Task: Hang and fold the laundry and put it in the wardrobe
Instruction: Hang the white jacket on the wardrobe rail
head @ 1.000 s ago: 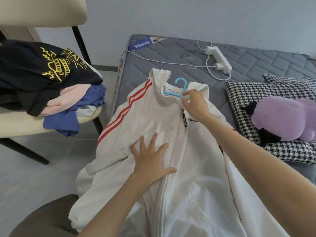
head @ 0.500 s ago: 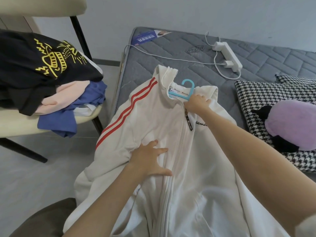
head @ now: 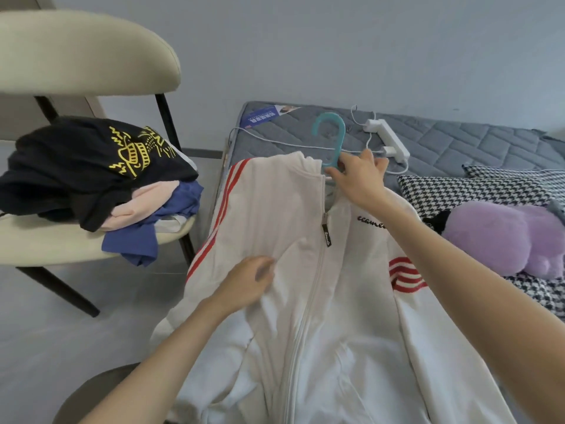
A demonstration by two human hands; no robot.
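A white zip jacket (head: 308, 270) with red stripes is held up over the grey mattress (head: 458, 148), zipped nearly to the collar. A light blue hanger (head: 331, 136) sits inside its collar, hook standing up. My right hand (head: 357, 175) grips the hanger's neck just below the hook and lifts the collar. My left hand (head: 249, 283) pinches a fold of the jacket's front at chest height, left of the zip. The jacket's lower part hangs toward me, out of frame.
A cream chair (head: 76, 237) at the left holds a pile of clothes (head: 101, 179): black, pink and blue. On the mattress lie a white power strip (head: 388, 139) with cables, a houndstooth pillow (head: 477, 191) and a purple plush toy (head: 501, 237). A brown stool (head: 91, 393) stands near my left arm.
My right hand moved from the collar to the hanger's neck and raised it, lifting the jacket's top off the mattress. My left hand closed from flat to gripping the fabric.
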